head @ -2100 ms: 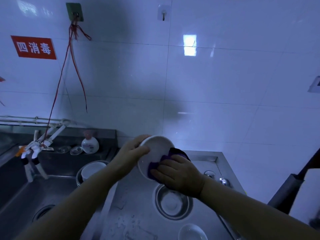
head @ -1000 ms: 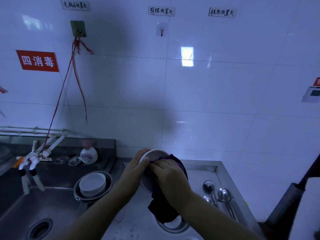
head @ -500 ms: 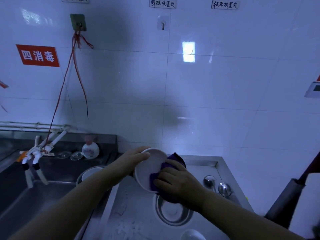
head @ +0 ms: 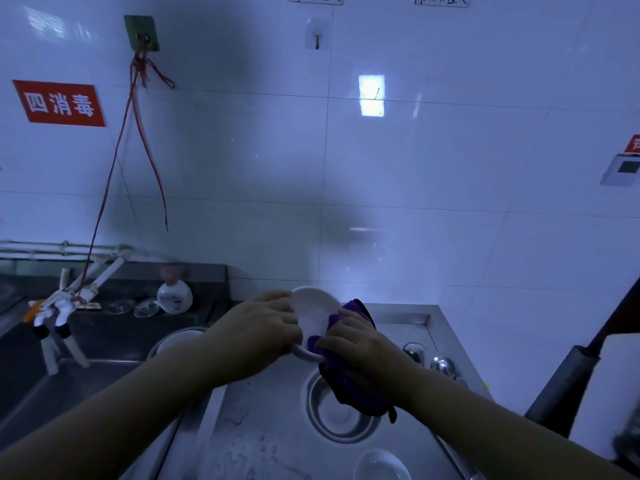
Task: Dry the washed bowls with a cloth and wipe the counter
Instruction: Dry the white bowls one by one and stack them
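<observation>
Above the bench (head: pixel 277 427), the left hand (head: pixel 258 336) holds a tilted white bowl (head: pixel 313 315) by its rim while the right hand (head: pixel 360 348) presses a purple cloth (head: pixel 356 393) into it.

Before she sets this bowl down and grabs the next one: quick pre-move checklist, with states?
1. Left hand grips the white bowl by its rim: ok.
2. Right hand holds the purple cloth against the bowl: ok.
3. Bowl fully dry: cannot tell, the far side is hidden.
4. Set-down spot: the metal bowl sits right below on the counter; bare steel left of it: ok.
5. Counter dry: not ok, droplets show near the front.
6. Next bowl within reach: the small white bowl at the front edge: ok.
</observation>
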The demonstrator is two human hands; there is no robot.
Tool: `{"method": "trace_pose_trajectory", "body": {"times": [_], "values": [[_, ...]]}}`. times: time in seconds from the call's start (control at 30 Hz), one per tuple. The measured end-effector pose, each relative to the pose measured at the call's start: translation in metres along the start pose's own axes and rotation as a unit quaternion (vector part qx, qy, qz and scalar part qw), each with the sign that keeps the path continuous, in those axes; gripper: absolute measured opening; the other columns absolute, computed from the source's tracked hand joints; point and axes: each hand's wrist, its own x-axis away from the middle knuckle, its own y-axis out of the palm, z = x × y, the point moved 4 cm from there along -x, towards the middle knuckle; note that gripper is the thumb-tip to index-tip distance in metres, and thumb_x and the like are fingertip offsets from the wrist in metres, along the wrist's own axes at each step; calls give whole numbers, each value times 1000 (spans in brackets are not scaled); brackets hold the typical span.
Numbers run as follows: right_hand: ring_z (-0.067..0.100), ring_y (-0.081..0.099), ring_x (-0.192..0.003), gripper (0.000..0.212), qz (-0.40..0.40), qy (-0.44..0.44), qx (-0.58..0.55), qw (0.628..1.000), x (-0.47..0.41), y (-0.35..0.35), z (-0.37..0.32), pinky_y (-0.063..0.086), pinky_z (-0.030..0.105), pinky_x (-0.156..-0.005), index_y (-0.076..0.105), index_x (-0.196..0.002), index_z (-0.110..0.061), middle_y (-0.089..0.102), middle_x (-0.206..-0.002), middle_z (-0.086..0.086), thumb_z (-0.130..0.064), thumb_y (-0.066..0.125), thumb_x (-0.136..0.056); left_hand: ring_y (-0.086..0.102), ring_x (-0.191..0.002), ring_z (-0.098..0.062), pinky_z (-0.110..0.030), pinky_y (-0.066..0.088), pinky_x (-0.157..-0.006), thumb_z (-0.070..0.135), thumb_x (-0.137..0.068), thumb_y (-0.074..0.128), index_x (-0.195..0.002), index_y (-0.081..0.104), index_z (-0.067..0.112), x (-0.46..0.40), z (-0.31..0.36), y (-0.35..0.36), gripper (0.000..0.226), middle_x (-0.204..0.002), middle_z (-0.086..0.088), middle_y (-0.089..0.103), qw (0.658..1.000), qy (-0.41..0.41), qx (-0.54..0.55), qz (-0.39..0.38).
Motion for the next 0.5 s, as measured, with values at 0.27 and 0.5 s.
{"method": "trace_pose_trajectory", "body": {"times": [0.27, 0.5], "values": [[8, 56, -103, 30, 253, 182, -137, 940, 11, -35, 24, 43, 14, -94, 59, -115, -12, 61, -109, -3, -6, 62, -86, 63, -75, -7, -22, 52, -67, 18, -88, 62, -86, 67, 21, 23, -7, 16, 6, -79, 4, 68, 815, -293, 493, 84], [17, 40, -132, 46, 249, 190, -196, 929, -11, -21, -1, 35, 27, -110, 44, -134, -12, 44, -140, 6, -32, 54, -93, 67, -82, -20, -27, 55, -70, 20, -76, 59, -98, 64, 5, 1, 20, 18, 27, -89, -10, 72, 552, -311, 753, 176]]}}
